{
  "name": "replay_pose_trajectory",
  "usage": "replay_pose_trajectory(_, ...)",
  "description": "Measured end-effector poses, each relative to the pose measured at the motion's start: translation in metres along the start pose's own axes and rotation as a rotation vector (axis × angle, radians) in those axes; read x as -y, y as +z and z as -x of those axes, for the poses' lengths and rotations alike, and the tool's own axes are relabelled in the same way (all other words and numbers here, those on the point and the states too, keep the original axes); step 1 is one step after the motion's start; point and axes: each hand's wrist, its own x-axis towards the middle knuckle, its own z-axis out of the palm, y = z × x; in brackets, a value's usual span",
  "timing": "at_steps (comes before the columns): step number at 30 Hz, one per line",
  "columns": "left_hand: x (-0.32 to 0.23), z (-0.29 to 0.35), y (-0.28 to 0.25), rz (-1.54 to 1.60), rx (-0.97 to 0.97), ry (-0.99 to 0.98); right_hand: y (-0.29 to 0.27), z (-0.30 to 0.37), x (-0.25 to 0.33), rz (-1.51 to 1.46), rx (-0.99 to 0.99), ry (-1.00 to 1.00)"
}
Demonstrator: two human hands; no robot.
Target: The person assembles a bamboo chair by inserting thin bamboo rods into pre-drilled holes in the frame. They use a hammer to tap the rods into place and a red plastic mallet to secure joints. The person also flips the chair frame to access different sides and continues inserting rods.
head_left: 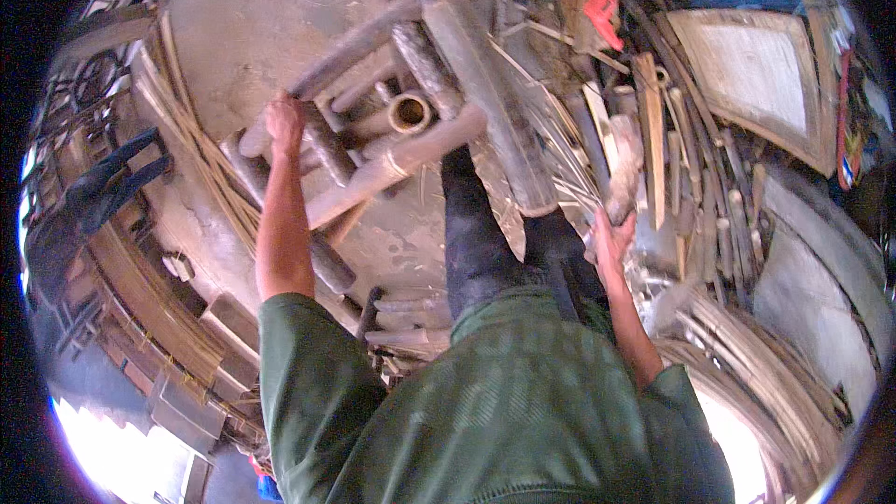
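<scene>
Bamboo, grey and weathered, makes up the frame (392, 121) at the middle of the view — thick poles crossed and joined, one cut end showing as a round hollow ring (409, 113). The left hand (285, 121) is closed around one of its poles at the frame's left side, fingers wrapped over the top, arm stretched straight out from a green sleeve (308, 364). The right hand (611, 233) sits lower and to the right of the frame, well apart from the left; its fingers curl round the lower end of a pale, rough piece of wood (623, 168), though how tightly I cannot tell. Between the two arms the person's dark trouser legs (476, 233) run down toward the frame, which lies just ahead of them on a dusty concrete floor (252, 19).

To the right lie loose sticks and split slats (681, 168) in a heap, and beyond them a pale panel (747, 75) with a dark band across it. A small red-orange thing (602, 9) lies near the top — no label is readable on it. Thin bamboo strips (187, 140) curve along the floor at the left, beside a dark cloth (112, 187).
</scene>
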Motion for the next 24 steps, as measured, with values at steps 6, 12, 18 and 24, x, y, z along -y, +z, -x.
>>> replay_pose_trajectory(6,0.043,0.020,0.018,0.667,-0.326,-0.062,0.009,0.004,-0.001,0.056,0.101,0.040)
replay_pose_trajectory(12,-0.004,0.043,-0.029,0.567,-0.328,0.048,0.015,0.000,-0.002,0.001,0.087,0.047)
replay_pose_trajectory(18,-0.022,0.048,-0.026,0.508,-0.323,0.004,0.019,0.006,0.017,0.075,0.133,0.084)
replay_pose_trajectory(24,-0.017,0.048,-0.020,0.473,-0.285,0.014,0.021,0.000,0.006,0.158,0.122,0.046)
